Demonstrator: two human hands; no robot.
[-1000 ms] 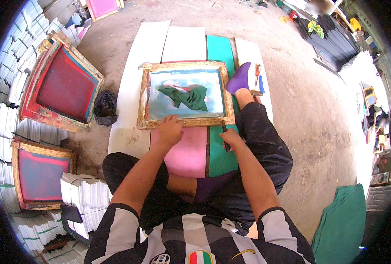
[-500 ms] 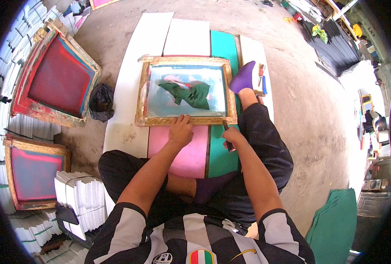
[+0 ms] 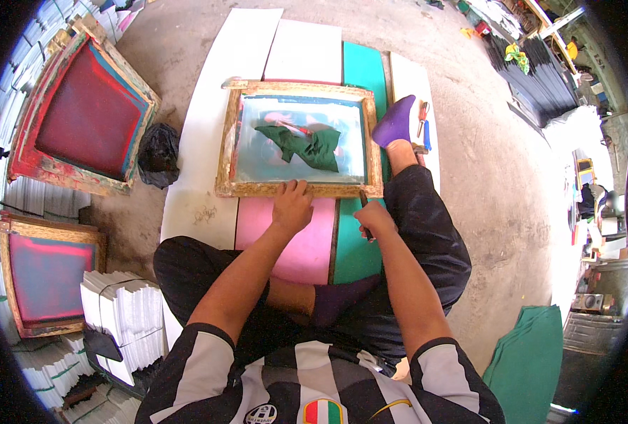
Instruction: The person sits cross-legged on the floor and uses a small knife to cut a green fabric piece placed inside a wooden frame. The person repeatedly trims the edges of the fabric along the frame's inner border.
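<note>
A wood-framed printing screen (image 3: 227, 145) lies flat before me, its pale blue mesh inside. On the mesh rests a crumpled dark green cloth (image 3: 307, 146). The fingers of my left hand (image 3: 292, 208) curl over the near rail and hold it. My right hand (image 3: 378, 220) is closed round a slim dark hand tool (image 3: 363, 198), whose upper end touches the near rail close to its right corner. The tool's exact kind does not show. Beside the screen's right rail is my foot in a purple sock (image 3: 395, 125).
White, pink and green boards (image 3: 285, 240) lie under the screen. To the left lean two more framed screens (image 3: 91, 113), beside a black plastic bag (image 3: 160, 155) and stacked white sheets (image 3: 126, 318). A red-handled tool (image 3: 423, 116) lies right of my foot. Green sheets (image 3: 529, 357) are at lower right.
The view has shifted slightly. Both hands keep nearly the same places on the near rail, and the tool's tip stays by the right corner.
</note>
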